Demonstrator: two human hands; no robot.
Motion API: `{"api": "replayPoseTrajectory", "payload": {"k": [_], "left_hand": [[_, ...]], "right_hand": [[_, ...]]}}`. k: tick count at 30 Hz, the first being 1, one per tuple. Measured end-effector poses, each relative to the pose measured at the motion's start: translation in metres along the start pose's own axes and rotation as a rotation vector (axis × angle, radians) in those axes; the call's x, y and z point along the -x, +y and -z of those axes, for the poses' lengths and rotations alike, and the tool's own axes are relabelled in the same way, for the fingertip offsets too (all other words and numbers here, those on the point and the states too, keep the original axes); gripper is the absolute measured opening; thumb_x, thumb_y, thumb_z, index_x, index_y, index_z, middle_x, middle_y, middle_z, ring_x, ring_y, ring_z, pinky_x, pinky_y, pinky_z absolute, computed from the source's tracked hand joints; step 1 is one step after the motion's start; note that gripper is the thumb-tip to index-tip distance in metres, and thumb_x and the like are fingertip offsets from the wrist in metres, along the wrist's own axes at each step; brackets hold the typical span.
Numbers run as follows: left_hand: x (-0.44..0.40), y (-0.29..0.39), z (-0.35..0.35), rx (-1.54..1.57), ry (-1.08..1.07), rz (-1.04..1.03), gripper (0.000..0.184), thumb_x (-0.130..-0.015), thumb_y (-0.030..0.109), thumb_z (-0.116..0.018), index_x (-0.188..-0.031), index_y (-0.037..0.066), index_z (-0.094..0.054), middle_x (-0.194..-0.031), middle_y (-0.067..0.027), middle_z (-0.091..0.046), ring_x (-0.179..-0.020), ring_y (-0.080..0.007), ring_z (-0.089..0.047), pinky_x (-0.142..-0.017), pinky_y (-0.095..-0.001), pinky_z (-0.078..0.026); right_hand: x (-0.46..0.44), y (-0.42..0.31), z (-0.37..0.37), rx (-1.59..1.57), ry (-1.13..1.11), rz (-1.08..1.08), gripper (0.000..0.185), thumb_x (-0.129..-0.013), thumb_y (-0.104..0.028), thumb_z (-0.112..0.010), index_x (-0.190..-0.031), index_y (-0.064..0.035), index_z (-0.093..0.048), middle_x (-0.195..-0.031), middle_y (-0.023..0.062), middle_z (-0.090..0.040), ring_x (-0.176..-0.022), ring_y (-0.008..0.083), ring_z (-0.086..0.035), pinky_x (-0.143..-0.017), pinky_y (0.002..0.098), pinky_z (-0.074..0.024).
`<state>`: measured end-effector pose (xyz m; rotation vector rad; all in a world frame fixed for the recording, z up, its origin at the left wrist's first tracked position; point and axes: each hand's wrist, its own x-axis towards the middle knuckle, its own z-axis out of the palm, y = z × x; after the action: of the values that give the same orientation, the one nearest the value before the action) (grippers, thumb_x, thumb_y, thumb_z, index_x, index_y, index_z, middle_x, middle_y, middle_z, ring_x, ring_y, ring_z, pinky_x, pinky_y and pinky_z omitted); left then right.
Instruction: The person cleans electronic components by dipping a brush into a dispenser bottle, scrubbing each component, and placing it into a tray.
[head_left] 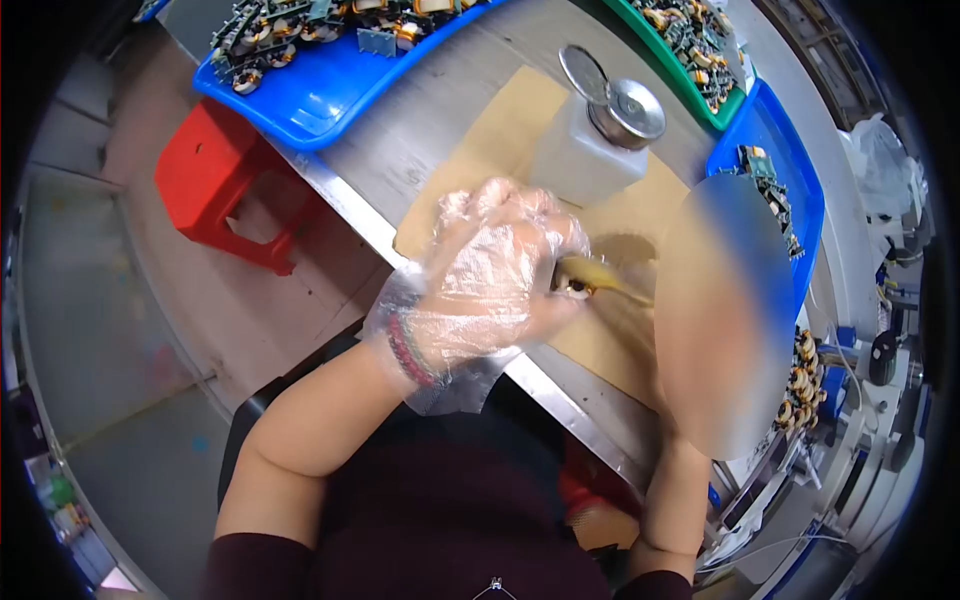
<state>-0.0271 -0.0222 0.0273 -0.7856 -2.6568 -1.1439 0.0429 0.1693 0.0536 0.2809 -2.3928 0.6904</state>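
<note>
My left hand (495, 265), in a clear plastic glove, is closed round a small electronic part (572, 285) with dark and copper-coloured bits showing by the thumb. Reaching in from the right, my right hand (710, 330) is mostly hidden by a blurred oval patch. A yellowish brush-like tool (600, 275), smeared by motion, touches or nearly touches the part and points toward my right hand. Whether my right fingers grip it is hidden. Just beyond my hands stands a white square bottle (590, 150) with a round metal top (635, 112), its lid tipped up.
Brown cardboard (445, 205) lies on the metal table (430, 110). A blue tray (320, 110) of circuit parts is at the upper left. A green tray (720, 118) and another blue tray (812, 200) are at the right. A red stool (205, 185) stands left of the table.
</note>
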Motion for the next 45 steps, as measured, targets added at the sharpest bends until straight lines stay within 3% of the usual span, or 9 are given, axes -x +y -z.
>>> {"api": "replayPoseTrajectory", "payload": {"k": [5, 8, 13, 17, 22, 30, 36, 42, 45], "left_hand": [[0.002, 0.0, -0.002, -0.007, 0.03, -0.006, 0.023, -0.059, 0.025, -0.067, -0.081, 0.019, -0.064, -0.094, -0.0004, -0.059, -0.096, -0.0239, -0.05, -0.081, -0.0406, -0.034], [0.002, 0.0, 0.0, -0.029, 0.013, -0.016, 0.024, -0.059, 0.025, -0.067, -0.083, 0.019, -0.065, -0.095, -0.0008, -0.059, -0.096, -0.0239, -0.05, -0.082, -0.0404, -0.034], [0.002, 0.001, -0.001, 0.006, 0.035, -0.009, 0.025, -0.059, 0.026, -0.068, -0.084, 0.02, -0.066, -0.091, 0.001, -0.059, -0.095, -0.023, -0.051, -0.08, -0.0409, -0.035], [0.0, 0.003, 0.002, -0.038, -0.041, 0.007, 0.022, -0.061, 0.026, -0.067, -0.082, 0.02, -0.066, -0.092, 0.0006, -0.06, -0.095, -0.0231, -0.051, -0.081, -0.0413, -0.035], [0.0, 0.003, 0.003, -0.067, -0.065, 0.043, 0.024, -0.061, 0.029, -0.067, -0.083, 0.019, -0.065, -0.097, -0.001, -0.06, -0.099, -0.0244, -0.049, -0.085, -0.0407, -0.034], [0.027, 0.026, 0.001, -0.122, 0.075, 0.086, 0.088, -0.054, 0.049, -0.079, -0.121, 0.005, -0.042, -0.11, -0.014, -0.053, -0.103, -0.0319, -0.05, -0.089, -0.0455, -0.035], [0.011, 0.034, -0.021, -0.307, 0.242, -0.054, 0.054, -0.065, 0.019, -0.074, -0.109, 0.003, -0.048, -0.075, -0.0131, -0.059, -0.066, -0.0308, -0.059, -0.058, -0.0392, -0.046], [0.018, 0.038, -0.009, 0.754, 0.093, 0.307, 0.035, -0.08, 0.007, -0.058, -0.114, 0.001, -0.047, -0.083, -0.017, -0.062, -0.073, -0.0355, -0.06, -0.067, -0.0389, -0.048], [0.019, 0.03, -0.004, 0.222, 0.029, 0.073, 0.029, -0.082, 0.006, -0.056, -0.11, 0.001, -0.051, -0.079, -0.0176, -0.062, -0.074, -0.0337, -0.06, -0.067, -0.0394, -0.047]], "right_hand": [[0.012, 0.045, 0.023, 0.131, -0.051, -0.396, 0.009, -0.072, -0.005, -0.073, -0.078, -0.0007, -0.068, -0.098, 0.009, -0.052, -0.062, 0.0133, -0.052, -0.053, 0.0248, -0.0432], [0.004, 0.006, 0.005, -0.001, 0.004, -0.032, 0.012, -0.069, -0.005, -0.076, -0.077, -0.0012, -0.068, -0.096, 0.0095, -0.052, -0.065, 0.013, -0.053, -0.053, 0.0229, -0.0421], [0.011, 0.041, 0.022, 0.107, -0.019, -0.403, 0.009, -0.071, -0.003, -0.073, -0.076, 0.0011, -0.067, -0.099, 0.0084, -0.053, -0.06, 0.0109, -0.055, -0.051, 0.0201, -0.042], [0.005, 0.0, 0.002, -0.023, -0.075, -0.086, 0.012, -0.068, -0.005, -0.075, -0.079, -0.0022, -0.069, -0.096, 0.0105, -0.055, -0.064, 0.0118, -0.054, -0.054, 0.0219, -0.0423], [0.015, 0.068, 0.042, 0.112, 0.007, -0.453, 0.008, -0.075, -0.006, -0.071, -0.075, -0.0001, -0.065, -0.093, 0.0044, -0.051, -0.06, 0.0074, -0.047, -0.051, 0.0211, -0.0375], [0.01, 0.04, 0.043, 0.058, 0.107, -0.335, 0.007, -0.076, -0.004, -0.07, -0.08, 0.0005, -0.066, -0.091, 0.0074, -0.053, -0.073, 0.0123, -0.054, -0.058, 0.0205, -0.0439], [0.01, 0.035, 0.044, 0.025, 0.094, -0.319, 0.008, -0.075, -0.003, -0.07, -0.081, 0.0002, -0.066, -0.089, 0.0073, -0.054, -0.073, 0.0131, -0.055, -0.057, 0.022, -0.0452], [0.011, 0.032, 0.047, -0.01, 0.138, -0.346, 0.008, -0.074, -0.004, -0.07, -0.081, -0.0006, -0.066, -0.087, 0.0068, -0.054, -0.071, 0.013, -0.056, -0.056, 0.0217, -0.0448], [0.011, 0.032, 0.045, 0.008, 0.122, -0.325, 0.008, -0.074, -0.005, -0.071, -0.08, -0.001, -0.066, -0.087, 0.0063, -0.055, -0.071, 0.0132, -0.057, -0.056, 0.0218, -0.0445]]}}
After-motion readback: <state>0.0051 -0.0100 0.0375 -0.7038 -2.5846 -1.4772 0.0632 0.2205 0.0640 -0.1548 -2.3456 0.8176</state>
